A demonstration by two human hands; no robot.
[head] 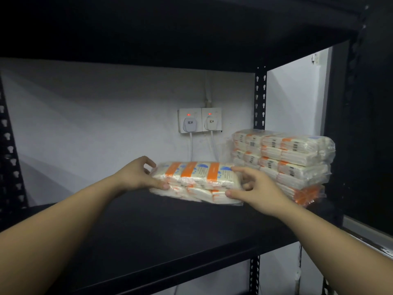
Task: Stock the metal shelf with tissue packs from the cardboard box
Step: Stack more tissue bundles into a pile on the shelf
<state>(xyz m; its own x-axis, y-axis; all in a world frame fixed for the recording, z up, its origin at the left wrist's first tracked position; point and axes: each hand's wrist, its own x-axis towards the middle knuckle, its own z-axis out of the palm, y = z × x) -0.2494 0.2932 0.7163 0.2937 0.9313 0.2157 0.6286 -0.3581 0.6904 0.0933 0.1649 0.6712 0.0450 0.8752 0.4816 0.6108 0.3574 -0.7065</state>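
Observation:
A plastic-wrapped tissue pack point(197, 179), white with orange bands and blue marks, lies flat near the back of the black metal shelf point(170, 231). My left hand point(138, 175) grips its left end, thumb on the front edge. My right hand point(255, 186) grips its right end. To the right, a stack of tissue packs point(293, 162) stands against the shelf's right post; the held pack sits beside it, and I cannot tell whether they touch. The cardboard box is out of sight.
A double wall socket point(200, 120) with two plugs and hanging cables sits behind the shelf. A black perforated upright point(259, 99) rises at the back right, another at the left edge point(8, 150). The upper shelf board point(170, 39) hangs close overhead.

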